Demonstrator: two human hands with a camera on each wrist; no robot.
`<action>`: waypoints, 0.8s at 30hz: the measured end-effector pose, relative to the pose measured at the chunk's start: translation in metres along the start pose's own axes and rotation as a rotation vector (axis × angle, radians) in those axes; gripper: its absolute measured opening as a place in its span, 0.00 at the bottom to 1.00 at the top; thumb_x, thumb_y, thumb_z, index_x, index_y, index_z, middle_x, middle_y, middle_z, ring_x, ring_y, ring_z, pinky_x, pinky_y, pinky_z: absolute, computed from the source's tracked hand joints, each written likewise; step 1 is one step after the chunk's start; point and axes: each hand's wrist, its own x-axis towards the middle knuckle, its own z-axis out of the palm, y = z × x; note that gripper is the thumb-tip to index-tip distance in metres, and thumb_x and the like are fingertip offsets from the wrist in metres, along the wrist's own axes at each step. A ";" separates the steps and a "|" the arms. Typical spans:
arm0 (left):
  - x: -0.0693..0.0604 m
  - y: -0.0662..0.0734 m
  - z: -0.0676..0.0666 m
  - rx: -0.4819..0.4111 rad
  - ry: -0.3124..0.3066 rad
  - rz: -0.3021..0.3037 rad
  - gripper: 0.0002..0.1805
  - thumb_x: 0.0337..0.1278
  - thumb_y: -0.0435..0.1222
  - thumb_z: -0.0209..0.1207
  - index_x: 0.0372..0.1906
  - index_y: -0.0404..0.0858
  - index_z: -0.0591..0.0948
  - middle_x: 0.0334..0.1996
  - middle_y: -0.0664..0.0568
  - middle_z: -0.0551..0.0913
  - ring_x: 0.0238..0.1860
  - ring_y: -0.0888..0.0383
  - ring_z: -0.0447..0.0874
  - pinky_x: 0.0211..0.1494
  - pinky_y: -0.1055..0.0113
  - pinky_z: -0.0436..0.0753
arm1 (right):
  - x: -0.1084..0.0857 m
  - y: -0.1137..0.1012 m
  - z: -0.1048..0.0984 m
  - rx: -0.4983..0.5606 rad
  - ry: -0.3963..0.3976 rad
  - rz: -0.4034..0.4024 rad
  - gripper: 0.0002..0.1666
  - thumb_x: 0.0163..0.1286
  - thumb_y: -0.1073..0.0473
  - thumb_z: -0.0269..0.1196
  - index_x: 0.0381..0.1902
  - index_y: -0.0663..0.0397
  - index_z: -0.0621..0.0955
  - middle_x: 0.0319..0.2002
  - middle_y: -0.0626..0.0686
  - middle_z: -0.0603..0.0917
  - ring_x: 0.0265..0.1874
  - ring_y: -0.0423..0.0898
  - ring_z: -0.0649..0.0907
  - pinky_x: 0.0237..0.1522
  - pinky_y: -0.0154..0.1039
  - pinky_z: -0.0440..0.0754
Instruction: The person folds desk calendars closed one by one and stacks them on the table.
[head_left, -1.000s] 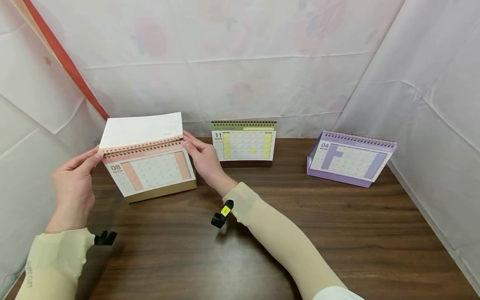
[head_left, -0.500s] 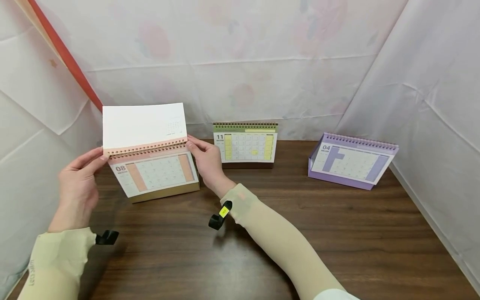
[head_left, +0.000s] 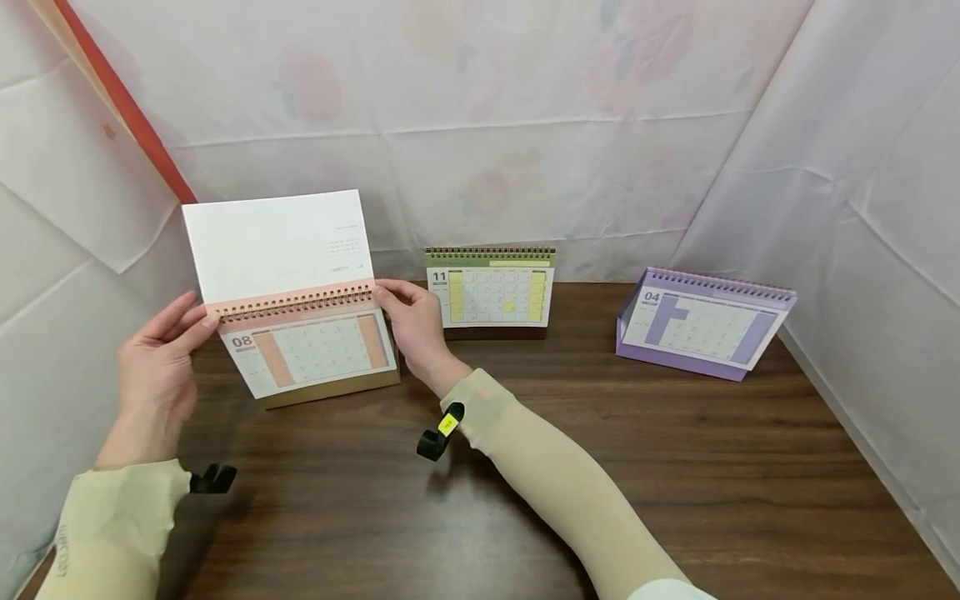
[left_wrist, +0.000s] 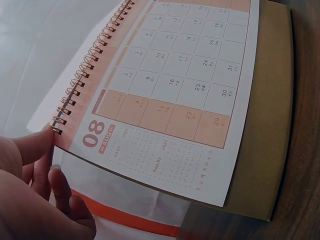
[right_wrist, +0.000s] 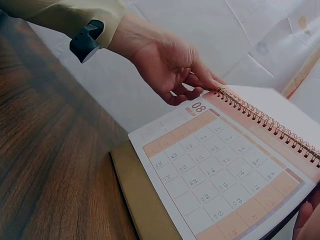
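Note:
A pink spiral desk calendar [head_left: 322, 346] showing 08 stands at the left on its gold-brown base [left_wrist: 272, 100]. Above the coil, a white page [head_left: 277, 246] stands raised and leans back. My left hand [head_left: 157, 375] pinches the left end of the coil between thumb and fingers, at the corner beside the 08 in the left wrist view. At the coil's other end, my right hand [head_left: 416, 329] pinches the calendar's upper right corner; only part of this hand shows at the right wrist view's edge, where the left hand [right_wrist: 167, 62] is seen whole.
A green and yellow calendar [head_left: 491, 292] showing 11 stands at the back middle. Farther right is a purple calendar [head_left: 705, 321] showing 04, set at an angle. White patterned cloth [head_left: 480, 125] hangs behind and at both sides of the brown wooden table [head_left: 525, 467].
The white page has swung up and back, showing more of its face. The pink calendar and both hands have shifted slightly right from a second ago, with the grip kept at both coil ends.

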 end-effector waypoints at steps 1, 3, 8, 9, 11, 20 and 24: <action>0.000 0.000 0.000 0.003 -0.003 0.008 0.23 0.48 0.16 0.67 0.51 0.34 0.87 0.32 0.49 0.89 0.35 0.61 0.88 0.41 0.77 0.79 | 0.000 0.000 0.000 0.011 -0.005 0.005 0.08 0.69 0.63 0.67 0.44 0.57 0.88 0.38 0.45 0.87 0.37 0.37 0.82 0.41 0.33 0.82; -0.001 -0.001 0.000 0.015 -0.008 0.023 0.22 0.48 0.16 0.67 0.50 0.32 0.87 0.31 0.49 0.89 0.35 0.61 0.87 0.39 0.77 0.80 | -0.001 0.001 0.000 0.029 -0.015 0.012 0.09 0.68 0.63 0.67 0.44 0.57 0.89 0.38 0.47 0.87 0.37 0.38 0.83 0.42 0.35 0.82; 0.000 -0.001 -0.001 0.046 -0.008 0.029 0.19 0.48 0.16 0.67 0.48 0.31 0.87 0.32 0.50 0.88 0.34 0.62 0.84 0.36 0.77 0.80 | -0.001 0.002 -0.002 0.023 -0.018 0.020 0.09 0.67 0.63 0.68 0.44 0.57 0.89 0.39 0.47 0.88 0.39 0.38 0.84 0.44 0.37 0.83; 0.000 -0.001 -0.002 0.048 -0.004 0.024 0.19 0.48 0.16 0.67 0.47 0.31 0.88 0.32 0.50 0.88 0.34 0.62 0.84 0.35 0.77 0.79 | -0.002 0.003 -0.002 0.015 -0.021 0.020 0.09 0.67 0.62 0.68 0.44 0.57 0.89 0.39 0.47 0.88 0.39 0.37 0.84 0.44 0.36 0.83; 0.000 0.000 -0.004 0.051 0.006 0.014 0.18 0.48 0.16 0.66 0.45 0.31 0.88 0.32 0.51 0.89 0.32 0.62 0.83 0.32 0.77 0.78 | -0.002 0.004 -0.003 0.003 -0.030 0.021 0.09 0.68 0.62 0.68 0.45 0.57 0.89 0.39 0.46 0.88 0.40 0.37 0.84 0.45 0.36 0.83; -0.003 0.003 -0.005 0.133 0.068 -0.008 0.13 0.46 0.20 0.71 0.39 0.32 0.90 0.29 0.54 0.88 0.28 0.63 0.81 0.29 0.76 0.75 | -0.004 0.009 -0.003 -0.052 -0.029 -0.049 0.09 0.67 0.62 0.69 0.44 0.57 0.89 0.38 0.44 0.88 0.38 0.35 0.84 0.44 0.37 0.83; -0.001 0.002 -0.007 0.122 0.083 -0.013 0.12 0.44 0.18 0.71 0.37 0.31 0.90 0.28 0.53 0.88 0.29 0.63 0.83 0.31 0.76 0.79 | -0.005 0.009 -0.004 -0.087 -0.026 -0.094 0.08 0.67 0.60 0.69 0.43 0.54 0.90 0.38 0.43 0.89 0.38 0.35 0.84 0.41 0.34 0.82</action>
